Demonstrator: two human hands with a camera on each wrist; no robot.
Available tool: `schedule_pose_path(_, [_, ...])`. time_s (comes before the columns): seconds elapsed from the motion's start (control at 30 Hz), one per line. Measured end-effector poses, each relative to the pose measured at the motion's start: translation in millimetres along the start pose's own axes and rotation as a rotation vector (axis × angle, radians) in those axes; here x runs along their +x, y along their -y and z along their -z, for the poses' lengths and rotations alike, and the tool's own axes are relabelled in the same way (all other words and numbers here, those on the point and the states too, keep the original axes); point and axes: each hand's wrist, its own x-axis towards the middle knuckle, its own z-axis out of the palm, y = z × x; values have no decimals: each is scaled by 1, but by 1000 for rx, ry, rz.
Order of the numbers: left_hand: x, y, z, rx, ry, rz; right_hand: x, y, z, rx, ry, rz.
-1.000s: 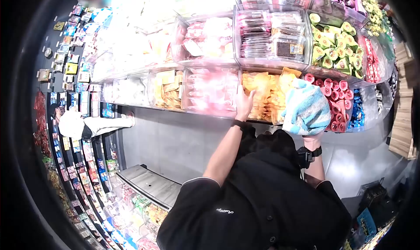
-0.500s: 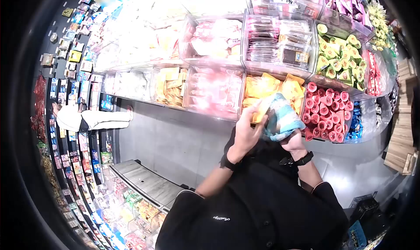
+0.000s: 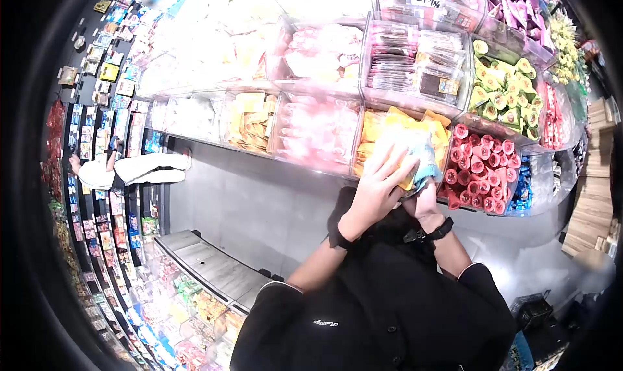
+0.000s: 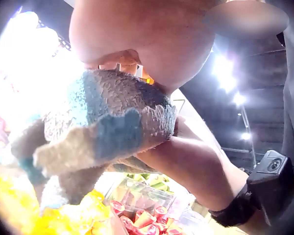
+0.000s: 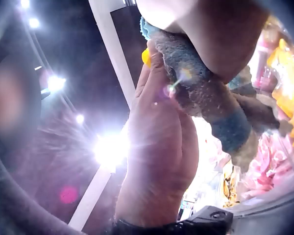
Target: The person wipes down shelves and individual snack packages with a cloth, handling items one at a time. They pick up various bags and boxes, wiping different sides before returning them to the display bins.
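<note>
In front of the body, both hands meet over a bin of yellow packets (image 3: 375, 128). The right hand (image 3: 425, 205) grips a fluffy blue-and-white striped cloth (image 3: 428, 170), whose folds hang down in the left wrist view. My left hand (image 3: 379, 189) holds a small yellow-orange thing (image 5: 146, 57) against the cloth, its fingers long and nearly straight across it. Only an orange bit with pale edges shows between hand and cloth in the left wrist view; fingers and cloth hide the rest, and I cannot tell its kind.
Clear bins of packaged sweets rise in tiers ahead. Red cone-shaped packets (image 3: 483, 170) stand to the right, pink packets (image 3: 318, 131) to the left. A person in white trousers (image 3: 152, 168) is by the shelves at far left. A low wooden bench (image 3: 207, 264) stands behind on the left.
The left hand left the front of the bins and came to the cloth. The right hand drew the cloth back and leftward from the red packets; both hands then shifted slightly, the left hand covering more of it.
</note>
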Motion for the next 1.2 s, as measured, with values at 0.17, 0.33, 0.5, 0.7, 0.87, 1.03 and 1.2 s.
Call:
schedule_pose_path(0.17, [-2, -2, 4, -26, -8, -46, 3, 4, 5, 35, -42, -5])
schedule_pose_path(0.33, [-7, 0, 6, -182, 44, 39, 16, 2, 36, -57, 328, 106])
schedule_pose_path(0.5, [-2, 10, -2, -385, -63, 235, 5, -1, 26, -316, 144, 261])
schedule_pose_path(0.7, [-18, 84, -32, -1113, -283, 811, -10, 8, 52, -212, 370, 232])
schedule_pose_path(0.87, [-26, 106, -51, -1319, -187, 804, -23, 32, 81, -110, 160, 293])
schedule_pose_path(1.03, [-30, 132, -76, -1231, -76, 837, -49, 59, 108, -1, 229, 304])
schedule_pose_path(1.2, [-19, 143, -94, -1088, -66, 770, -81, 72, 134, -102, 3, 503])
